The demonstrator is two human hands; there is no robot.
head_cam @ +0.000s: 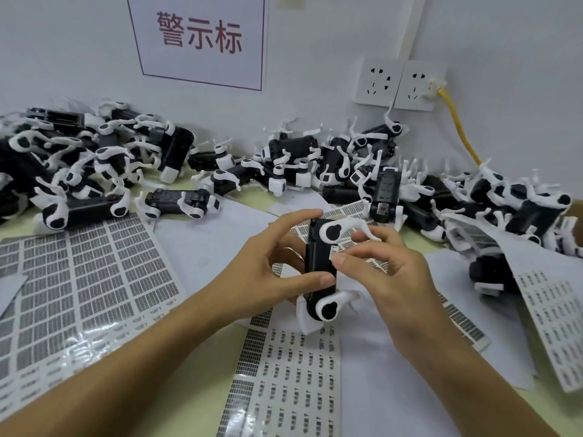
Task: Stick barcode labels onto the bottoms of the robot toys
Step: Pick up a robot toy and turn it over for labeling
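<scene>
— Nearest us lay a barcode label sheet (284, 383) between our forearms, on the pale table (195, 351). What did we have in hand?

— One robot toy (318, 266), black-bodied with white legs, held up over the papers at the middle. Our left hand (268, 266) gripped it, fingers curled over its top end and the thumb pressed on its lower body.

— And our right hand (391, 275)?

— It pinched a small white label (339, 251) at the toy's side, thumb and forefinger together on it.

— Where were the others?

— Heaped along the wall: a left pile of toys (85, 165) and a right pile of toys (394, 171). A larger label sheet (79, 272) lay at our left, another sheet (555, 320) at the right. On the wall we saw a red-lettered sign (202, 39), sockets (400, 85) and a yellow cable (460, 127).
</scene>
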